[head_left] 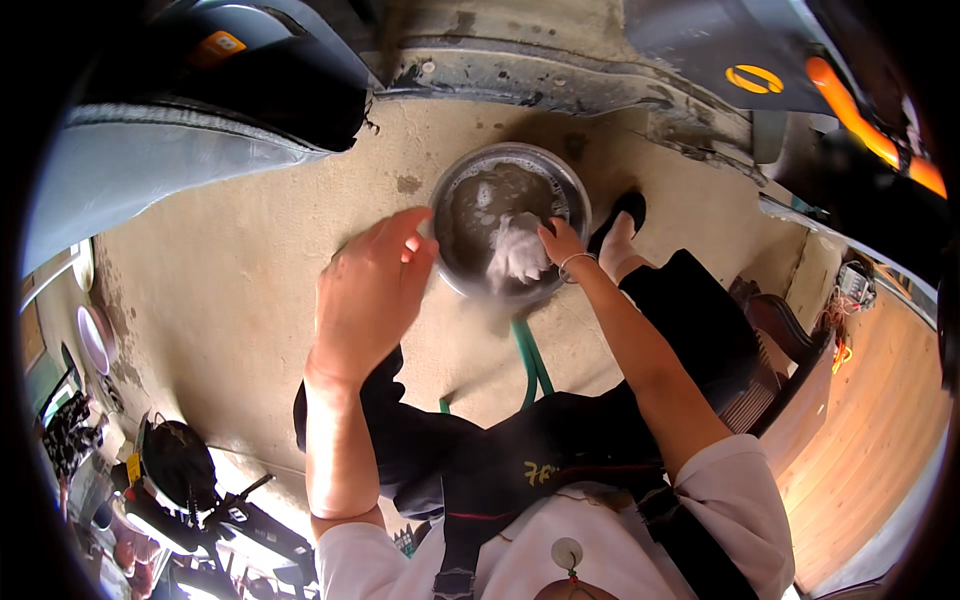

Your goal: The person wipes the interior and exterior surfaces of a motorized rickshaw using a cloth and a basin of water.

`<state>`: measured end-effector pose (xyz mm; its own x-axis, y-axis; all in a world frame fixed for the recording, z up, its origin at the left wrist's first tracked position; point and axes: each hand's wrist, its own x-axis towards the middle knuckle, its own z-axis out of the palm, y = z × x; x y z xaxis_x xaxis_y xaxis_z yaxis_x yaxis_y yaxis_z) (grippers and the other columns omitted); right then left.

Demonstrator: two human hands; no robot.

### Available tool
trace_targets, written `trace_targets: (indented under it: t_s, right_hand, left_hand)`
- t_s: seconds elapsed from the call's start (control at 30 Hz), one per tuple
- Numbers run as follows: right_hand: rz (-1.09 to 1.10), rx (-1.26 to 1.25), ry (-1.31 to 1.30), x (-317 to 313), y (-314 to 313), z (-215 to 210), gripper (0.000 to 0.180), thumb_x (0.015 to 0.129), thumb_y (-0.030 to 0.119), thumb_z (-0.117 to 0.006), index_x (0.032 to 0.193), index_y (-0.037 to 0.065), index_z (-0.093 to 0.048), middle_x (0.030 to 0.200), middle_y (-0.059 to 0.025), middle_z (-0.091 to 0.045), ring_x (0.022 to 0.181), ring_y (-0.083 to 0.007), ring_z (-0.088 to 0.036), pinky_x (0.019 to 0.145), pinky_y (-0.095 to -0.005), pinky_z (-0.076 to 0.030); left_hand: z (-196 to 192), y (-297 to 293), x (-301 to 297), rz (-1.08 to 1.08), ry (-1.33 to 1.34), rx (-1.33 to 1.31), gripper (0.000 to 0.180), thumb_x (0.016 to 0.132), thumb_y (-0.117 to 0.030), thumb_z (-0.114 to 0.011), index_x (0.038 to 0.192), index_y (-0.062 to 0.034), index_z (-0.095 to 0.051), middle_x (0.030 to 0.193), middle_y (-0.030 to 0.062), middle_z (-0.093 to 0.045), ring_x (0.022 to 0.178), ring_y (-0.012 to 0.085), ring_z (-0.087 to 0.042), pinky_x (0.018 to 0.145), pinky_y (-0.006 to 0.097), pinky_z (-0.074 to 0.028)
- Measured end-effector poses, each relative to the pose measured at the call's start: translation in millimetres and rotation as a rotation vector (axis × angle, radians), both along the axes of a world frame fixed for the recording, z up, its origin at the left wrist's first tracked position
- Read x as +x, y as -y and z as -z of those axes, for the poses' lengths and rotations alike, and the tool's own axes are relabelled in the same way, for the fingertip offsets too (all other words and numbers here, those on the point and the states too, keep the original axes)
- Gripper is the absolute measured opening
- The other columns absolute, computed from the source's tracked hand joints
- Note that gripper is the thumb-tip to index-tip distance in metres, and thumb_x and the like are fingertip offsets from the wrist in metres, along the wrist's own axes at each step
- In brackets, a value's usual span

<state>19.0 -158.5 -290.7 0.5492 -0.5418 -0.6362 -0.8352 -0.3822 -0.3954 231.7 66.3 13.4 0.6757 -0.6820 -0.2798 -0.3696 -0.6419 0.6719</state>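
A round metal basin [578,205] of cloudy grey-brown, foamy water [480,225] stands on the floor in front of me. In its right half lies a wet, bunched, whitish cloth [518,252]. My right hand [563,246], with a bracelet at the wrist, reaches over the right rim, its closed fingers on the cloth's edge. My left hand [378,275] hovers at the left rim, thumb and fingers apart, with nothing I can make out held between them; its fingertips are slightly blurred.
Green legs [530,360] of a stool or stand show between my knees. A grey panel [180,180] is at the far left, a dark panel with an orange strip [850,115] at the far right. Wooden boards [875,430] lie right; cluttered gear [190,490] stands lower left.
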Motion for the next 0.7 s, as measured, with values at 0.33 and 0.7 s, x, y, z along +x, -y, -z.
trace_targets:
  t_s: [0.33,0.7]
  right_hand:
    - [-1.118,-0.136,-0.192,-1.6,-41.4,45.5,0.059,0.085,0.021,-0.057,0.14,0.029,-0.038,0.148,-0.0195,-0.024,0.127,-0.0318,-0.041,0.103,-0.0466,-0.036]
    - [-0.747,-0.143,-0.098,-25.2,-58.8,52.7,0.04,0.08,0.019,-0.061,0.119,0.022,-0.057,0.12,-0.0162,-0.052,0.104,-0.0292,-0.056,0.086,-0.0443,-0.048]
  left_hand:
    - [11.0,-8.7,3.5,0.128,-0.06,0.056,0.03,0.085,-0.011,-0.059,0.114,-0.0047,-0.055,0.088,0.0099,-0.063,0.08,0.0294,-0.06,0.069,0.039,-0.048]
    - [16.3,-3.6,-3.1,0.23,-0.019,0.14,0.027,0.087,-0.012,-0.057,0.114,-0.0059,-0.056,0.092,0.0083,-0.063,0.085,0.0276,-0.061,0.073,0.037,-0.048]
